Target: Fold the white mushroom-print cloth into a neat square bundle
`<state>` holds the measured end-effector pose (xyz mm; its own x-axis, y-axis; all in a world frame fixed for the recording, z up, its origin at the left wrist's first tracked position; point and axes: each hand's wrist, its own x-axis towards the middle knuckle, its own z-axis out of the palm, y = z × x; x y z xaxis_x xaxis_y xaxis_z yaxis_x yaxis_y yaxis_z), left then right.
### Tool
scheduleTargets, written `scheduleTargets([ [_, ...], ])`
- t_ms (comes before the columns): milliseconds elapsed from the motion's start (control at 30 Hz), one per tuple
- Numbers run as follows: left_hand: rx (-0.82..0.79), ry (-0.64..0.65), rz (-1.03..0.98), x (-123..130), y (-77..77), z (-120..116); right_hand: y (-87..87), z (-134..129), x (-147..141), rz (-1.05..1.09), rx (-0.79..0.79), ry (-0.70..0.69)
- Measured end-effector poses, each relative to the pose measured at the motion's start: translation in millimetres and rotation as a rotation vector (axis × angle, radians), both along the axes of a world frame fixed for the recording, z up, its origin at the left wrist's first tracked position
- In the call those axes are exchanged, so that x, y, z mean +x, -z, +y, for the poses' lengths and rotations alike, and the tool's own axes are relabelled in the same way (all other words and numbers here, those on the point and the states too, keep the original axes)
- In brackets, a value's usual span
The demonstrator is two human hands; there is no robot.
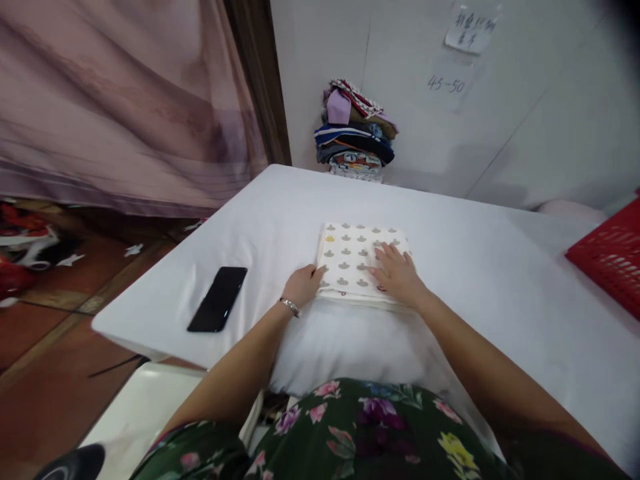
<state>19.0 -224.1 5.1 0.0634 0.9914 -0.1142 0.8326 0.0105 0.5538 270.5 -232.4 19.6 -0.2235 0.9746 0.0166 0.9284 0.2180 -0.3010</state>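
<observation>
A folded white cloth [353, 257] with rows of small grey duck-like prints and one yellow print lies near the front edge of the white-covered table [460, 260]. At its left edge is my left hand [303, 285], thumb on top and fingers closed round the side, partly hidden. My right hand [397, 273] rests flat on the cloth's right part, fingers spread. What kind of cloth it is, I cannot make out.
Left on the table lies a black phone [218, 299]. Folded clothes [355, 133] are stacked beyond the far edge by the wall. A red perforated basket [613, 250] stands at the right. A pale stool [150, 400] is at lower left, a pink curtain [125, 100] behind.
</observation>
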Motion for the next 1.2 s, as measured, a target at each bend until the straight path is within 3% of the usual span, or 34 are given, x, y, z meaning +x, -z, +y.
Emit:
scheduleTargets([
  [133, 0.026, -0.026, -0.116, -6.7, -1.0, -1.4, 5.3, -23.7, 23.5, 0.086, 0.102, 0.042],
  [267, 0.237, -0.025, -0.215, -11.5, -6.5, -9.6, 10.2, -51.0, 49.9, 0.348, 0.341, 0.087],
  [433, 0.448, 0.373, -0.227, -12.5, -6.8, -27.2, 13.2, -73.9, 58.4, 0.388, 0.35, -0.033],
  [567, 0.556, 0.52, -0.114, -14.8, -1.3, -29.4, 17.2, -76.9, 57.0, 0.312, 0.352, -0.073],
  [767, 0.712, 0.495, -0.014, -21.1, -0.2, -24.3, 21.7, -80.3, 59.7, 0.267, 0.399, -0.066],
  [933, 0.667, 0.583, -0.061, -28.1, 2.9, -31.9, 27.6, -88.2, 63.5, 0.315, 0.443, -0.021],
  [1200, 0.747, 0.562, 0.047, -28.6, -0.1, -33.4, 26.3, -86.4, 66.2, 0.265, 0.379, -0.069],
])
